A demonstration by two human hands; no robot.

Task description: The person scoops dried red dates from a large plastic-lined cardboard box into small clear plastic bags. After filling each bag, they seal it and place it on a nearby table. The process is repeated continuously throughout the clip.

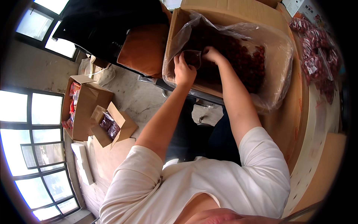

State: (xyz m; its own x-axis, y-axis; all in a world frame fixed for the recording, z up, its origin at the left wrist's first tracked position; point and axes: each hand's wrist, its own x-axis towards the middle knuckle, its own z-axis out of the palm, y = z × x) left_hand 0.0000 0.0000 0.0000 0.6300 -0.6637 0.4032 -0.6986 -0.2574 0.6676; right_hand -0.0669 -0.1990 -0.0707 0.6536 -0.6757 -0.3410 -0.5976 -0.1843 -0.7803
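A large cardboard box [233, 11] lined with a see-through plastic sheet [274, 41] stands in front of me. Inside lie many small dark red fruits that look like dried jujubes [248, 63]. My left hand [184, 71], at the box's near left side, grips a small see-through plastic bag [192, 58] by its rim; dark red contents show through it. Just right of the bag's mouth is my right hand [212, 55], fingers bent together over the fruit. What its fingertips hold, if anything, is hidden.
Filled see-through bags of red fruit [317, 56] are piled on the right. At left on the floor are a tall carton [87, 108] with colourful packets and a smaller open carton [121, 123] holding bagged fruit. A brown cushion-like thing [143, 50] sits left of the box.
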